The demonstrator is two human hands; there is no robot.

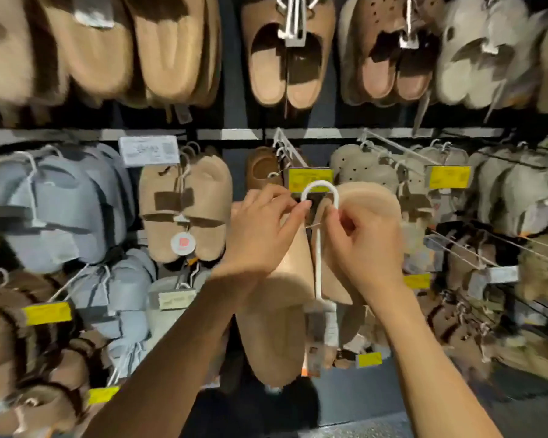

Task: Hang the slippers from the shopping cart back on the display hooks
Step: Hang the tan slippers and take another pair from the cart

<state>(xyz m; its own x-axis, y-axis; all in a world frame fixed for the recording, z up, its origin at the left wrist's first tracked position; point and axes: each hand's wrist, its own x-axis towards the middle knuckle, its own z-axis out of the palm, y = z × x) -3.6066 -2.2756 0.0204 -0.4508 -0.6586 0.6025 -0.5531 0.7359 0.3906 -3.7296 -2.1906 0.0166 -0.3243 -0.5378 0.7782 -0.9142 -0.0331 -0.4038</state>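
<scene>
Both hands are up at the display wall, working one pair of tan fuzzy slippers (pixel 276 311) on a white plastic hanger (pixel 319 248). The left hand (pixel 260 235) has its fingers curled over the left slipper's upper edge, forefinger stretched to the tip of the hanger's curved hook. The right hand (pixel 364 245) pinches the hanger's stem just below the curve, fingers tightly bent around it. The hook's arch sits right under a yellow price label (pixel 310 179) at the end of a white wire display hook (pixel 290 150); whether it is on the wire yet, I cannot tell. The slippers hang soles outward, toes down. To the left hang blue-grey fuzzy slippers (pixel 57 207), blurred.
</scene>
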